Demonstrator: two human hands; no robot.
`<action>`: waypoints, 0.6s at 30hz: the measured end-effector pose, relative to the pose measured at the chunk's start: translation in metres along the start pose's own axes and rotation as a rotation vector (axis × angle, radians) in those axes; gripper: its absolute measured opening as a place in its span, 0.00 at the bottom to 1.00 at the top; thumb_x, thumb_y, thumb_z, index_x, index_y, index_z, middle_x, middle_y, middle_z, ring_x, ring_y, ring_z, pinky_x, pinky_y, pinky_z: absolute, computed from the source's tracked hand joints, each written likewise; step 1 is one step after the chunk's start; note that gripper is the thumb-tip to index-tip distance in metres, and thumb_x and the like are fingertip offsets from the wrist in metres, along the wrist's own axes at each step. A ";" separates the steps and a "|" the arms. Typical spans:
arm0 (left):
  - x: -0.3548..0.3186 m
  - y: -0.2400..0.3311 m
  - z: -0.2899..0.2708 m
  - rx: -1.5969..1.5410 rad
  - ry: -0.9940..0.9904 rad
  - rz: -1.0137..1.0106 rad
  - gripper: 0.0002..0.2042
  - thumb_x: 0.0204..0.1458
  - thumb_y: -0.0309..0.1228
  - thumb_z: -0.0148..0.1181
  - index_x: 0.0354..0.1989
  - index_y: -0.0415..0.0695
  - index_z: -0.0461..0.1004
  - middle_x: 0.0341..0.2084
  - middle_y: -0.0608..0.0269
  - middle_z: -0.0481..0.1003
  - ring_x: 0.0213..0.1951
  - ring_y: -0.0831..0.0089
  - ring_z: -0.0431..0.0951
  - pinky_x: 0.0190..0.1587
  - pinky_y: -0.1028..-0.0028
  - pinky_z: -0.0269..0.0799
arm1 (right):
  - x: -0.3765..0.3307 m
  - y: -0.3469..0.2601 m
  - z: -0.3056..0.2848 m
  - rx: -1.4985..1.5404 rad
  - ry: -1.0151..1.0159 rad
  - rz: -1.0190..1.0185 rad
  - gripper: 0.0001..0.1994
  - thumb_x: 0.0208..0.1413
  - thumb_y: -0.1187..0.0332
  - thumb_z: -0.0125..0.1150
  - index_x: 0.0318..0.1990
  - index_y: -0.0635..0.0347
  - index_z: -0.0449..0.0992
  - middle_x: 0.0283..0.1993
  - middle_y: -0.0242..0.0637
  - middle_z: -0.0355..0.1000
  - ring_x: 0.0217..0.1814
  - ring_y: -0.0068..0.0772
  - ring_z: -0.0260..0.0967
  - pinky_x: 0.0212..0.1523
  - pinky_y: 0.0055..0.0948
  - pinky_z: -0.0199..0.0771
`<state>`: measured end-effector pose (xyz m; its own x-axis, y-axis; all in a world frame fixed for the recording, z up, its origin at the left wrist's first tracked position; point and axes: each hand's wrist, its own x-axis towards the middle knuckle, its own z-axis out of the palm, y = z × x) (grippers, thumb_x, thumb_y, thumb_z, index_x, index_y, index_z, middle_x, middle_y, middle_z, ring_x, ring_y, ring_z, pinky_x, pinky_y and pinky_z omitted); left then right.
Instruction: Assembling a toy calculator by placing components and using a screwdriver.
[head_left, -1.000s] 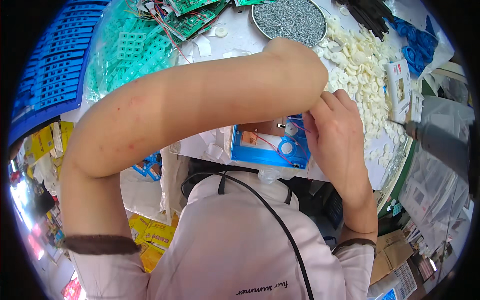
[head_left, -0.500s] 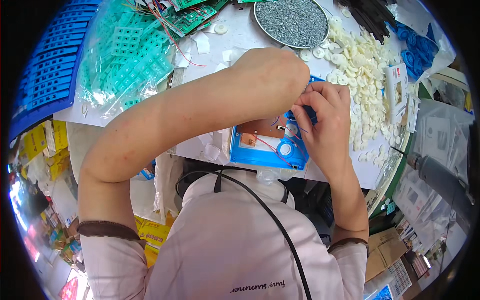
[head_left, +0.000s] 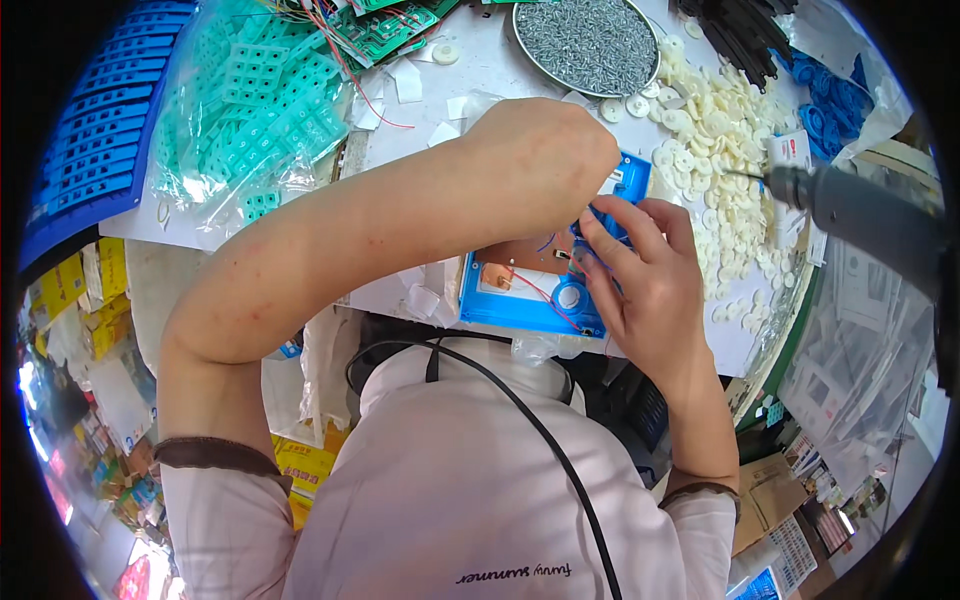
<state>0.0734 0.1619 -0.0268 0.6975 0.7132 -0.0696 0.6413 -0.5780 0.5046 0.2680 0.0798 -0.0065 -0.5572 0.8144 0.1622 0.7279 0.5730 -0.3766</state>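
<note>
A blue plastic casing [head_left: 520, 310] lies on the table, its inner side showing. Inside it are a brown circuit board [head_left: 523, 256], thin red and blue wires [head_left: 545, 292] and a round ring-shaped seat [head_left: 570, 297]. My left hand [head_left: 545, 140] is bent down over the casing's far part; its fingers are hidden behind the wrist. From the right, my right hand [head_left: 650, 275] reaches in, fingers curled round a dark blue part [head_left: 612, 228] beside the board. What exactly its fingertips grip is hidden.
A grey electric screwdriver [head_left: 860, 205] juts in from the right above cream plastic discs [head_left: 715, 130]. Behind stands a round tray of screws [head_left: 585, 45]. At left are bagged teal keypads [head_left: 260, 110], stacked blue panels [head_left: 115, 110] and green circuit boards [head_left: 385, 35].
The electric screwdriver has swung upward and inward on the right. My right hand has dropped slightly, its thumb and forefinger farther apart. More of the casing's far right corner shows.
</note>
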 end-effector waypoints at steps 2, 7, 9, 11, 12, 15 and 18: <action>-0.002 -0.003 0.000 -0.011 0.034 0.058 0.06 0.52 0.30 0.60 0.28 0.41 0.80 0.27 0.51 0.79 0.35 0.49 0.81 0.39 0.53 0.77 | 0.000 -0.003 -0.003 -0.029 -0.032 0.004 0.19 0.47 0.73 0.69 0.50 0.62 0.82 0.53 0.39 0.76 0.52 0.50 0.69 0.49 0.43 0.73; -0.002 -0.002 -0.008 0.016 0.026 0.047 0.06 0.52 0.29 0.61 0.29 0.40 0.80 0.27 0.51 0.79 0.35 0.49 0.81 0.39 0.53 0.77 | 0.002 -0.008 0.000 -0.204 -0.078 -0.053 0.18 0.46 0.73 0.69 0.48 0.65 0.82 0.55 0.40 0.76 0.51 0.48 0.71 0.46 0.39 0.77; -0.002 -0.001 -0.009 0.049 0.017 0.041 0.06 0.52 0.29 0.61 0.29 0.40 0.80 0.27 0.51 0.79 0.35 0.50 0.81 0.39 0.54 0.77 | 0.003 -0.005 0.001 -0.180 -0.044 -0.068 0.17 0.46 0.73 0.70 0.46 0.66 0.82 0.54 0.41 0.76 0.49 0.47 0.72 0.44 0.38 0.78; -0.002 0.001 -0.008 0.088 0.013 0.033 0.06 0.52 0.29 0.61 0.28 0.40 0.80 0.27 0.51 0.79 0.35 0.50 0.81 0.39 0.55 0.77 | 0.004 -0.001 0.000 -0.077 -0.006 -0.058 0.17 0.45 0.73 0.70 0.45 0.66 0.82 0.51 0.41 0.77 0.48 0.45 0.73 0.43 0.37 0.79; 0.000 0.002 -0.008 0.096 -0.001 0.040 0.06 0.52 0.29 0.61 0.28 0.40 0.81 0.27 0.51 0.79 0.35 0.51 0.82 0.39 0.55 0.78 | 0.003 -0.001 0.001 -0.067 0.009 -0.052 0.16 0.45 0.74 0.70 0.45 0.66 0.82 0.51 0.41 0.78 0.48 0.45 0.73 0.43 0.37 0.79; 0.003 0.005 -0.009 0.131 -0.052 0.080 0.05 0.50 0.29 0.62 0.28 0.41 0.81 0.27 0.51 0.80 0.34 0.52 0.83 0.37 0.56 0.79 | 0.002 -0.003 0.002 -0.043 0.028 -0.032 0.16 0.44 0.74 0.70 0.44 0.66 0.82 0.49 0.41 0.78 0.48 0.46 0.73 0.44 0.37 0.80; 0.006 0.007 -0.018 0.183 -0.106 0.161 0.05 0.48 0.29 0.64 0.28 0.41 0.81 0.27 0.51 0.80 0.33 0.53 0.84 0.35 0.58 0.80 | 0.005 -0.004 0.002 -0.015 0.021 -0.019 0.17 0.44 0.76 0.70 0.44 0.66 0.82 0.49 0.41 0.78 0.48 0.46 0.73 0.44 0.37 0.80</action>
<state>0.0762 0.1688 -0.0085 0.8188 0.5661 -0.0958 0.5596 -0.7497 0.3532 0.2616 0.0813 -0.0056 -0.5622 0.8052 0.1886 0.7236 0.5894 -0.3592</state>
